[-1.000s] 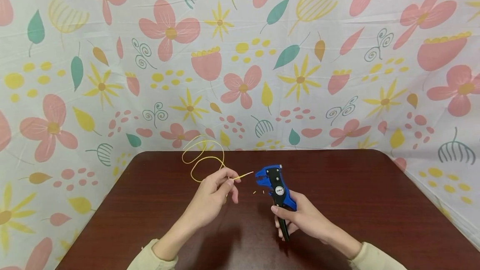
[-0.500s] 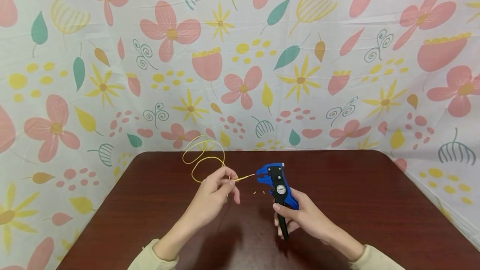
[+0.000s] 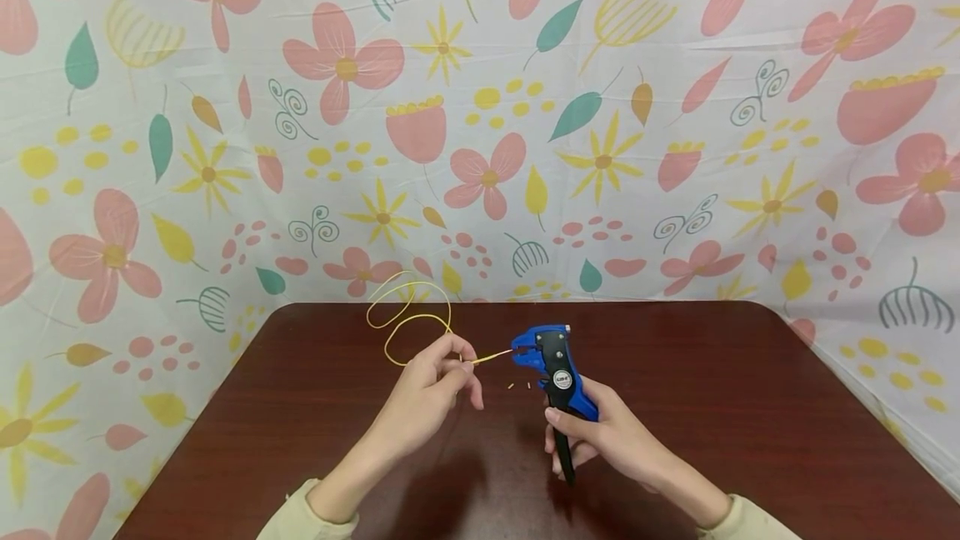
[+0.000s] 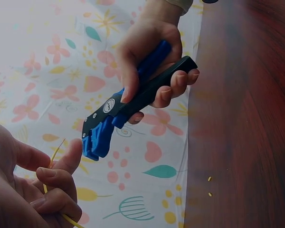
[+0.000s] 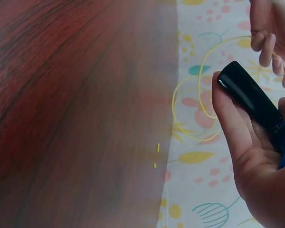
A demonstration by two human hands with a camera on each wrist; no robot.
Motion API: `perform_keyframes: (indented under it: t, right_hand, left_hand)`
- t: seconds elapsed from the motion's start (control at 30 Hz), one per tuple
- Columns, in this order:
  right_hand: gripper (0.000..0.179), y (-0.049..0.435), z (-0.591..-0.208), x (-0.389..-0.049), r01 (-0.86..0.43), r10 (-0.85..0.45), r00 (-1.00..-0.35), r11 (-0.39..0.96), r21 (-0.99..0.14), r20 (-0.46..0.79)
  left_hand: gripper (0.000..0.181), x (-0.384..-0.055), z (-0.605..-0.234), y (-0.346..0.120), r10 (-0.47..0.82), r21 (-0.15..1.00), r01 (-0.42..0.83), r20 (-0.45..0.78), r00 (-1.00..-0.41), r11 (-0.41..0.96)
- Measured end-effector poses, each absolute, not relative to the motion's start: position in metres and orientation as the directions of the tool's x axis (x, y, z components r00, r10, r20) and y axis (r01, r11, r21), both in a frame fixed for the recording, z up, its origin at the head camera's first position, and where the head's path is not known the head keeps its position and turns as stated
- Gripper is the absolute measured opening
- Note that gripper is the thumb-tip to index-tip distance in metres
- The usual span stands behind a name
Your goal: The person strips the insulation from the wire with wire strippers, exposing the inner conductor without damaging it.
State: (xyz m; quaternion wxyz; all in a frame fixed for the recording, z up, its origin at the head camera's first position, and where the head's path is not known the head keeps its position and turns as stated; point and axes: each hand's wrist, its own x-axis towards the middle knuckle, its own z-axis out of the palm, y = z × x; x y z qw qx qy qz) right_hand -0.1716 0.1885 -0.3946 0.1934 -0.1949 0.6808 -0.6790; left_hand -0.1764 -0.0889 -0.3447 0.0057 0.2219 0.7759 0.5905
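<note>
My left hand (image 3: 423, 394) pinches a thin yellow wire (image 3: 487, 358) between thumb and fingers, near one end. That end tapers to a thin, paler tip pointing right, at the mouth of the wire stripper (image 3: 557, 354). Whether the tip lies inside the jaws or just before them, I cannot tell. A blue and black tool with a round white label, the stripper is gripped around its handles by my right hand (image 3: 615, 423). In the left wrist view its blue jaws stand a little apart. The rest of the wire loops loosely behind my left hand.
Two tiny yellow offcuts (image 3: 511, 387) lie on the dark brown table (image 3: 712, 407) below the stripper's head, also visible in both wrist views. A flower-printed cloth (image 3: 300, 148) hangs behind the table's far edge.
The stripper has moved slightly up and to the right and turned a little, its mouth now level with the wire tip. My left hand has hardly moved and keeps its pinch.
</note>
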Motion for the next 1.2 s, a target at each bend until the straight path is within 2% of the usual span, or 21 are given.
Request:
perform_keyframes:
  t: [0.87, 1.2]
  right_hand:
    - [0.028, 0.1814, -0.3891, -0.1638, -0.004, -0.586, -0.808, -0.094, -0.996, 0.058]
    - [0.024, 0.1782, -0.3910, -0.1641, 0.005, -0.615, -0.785, -0.129, -0.992, 0.076]
  left_hand:
    - [0.005, -0.1750, -0.3424, -0.0855, 0.367, 0.918, 0.346, 0.259, -0.893, 0.194]
    - [0.006, -0.1770, -0.3443, -0.0858, 0.388, 0.900, 0.385, 0.287, -0.876, 0.203]
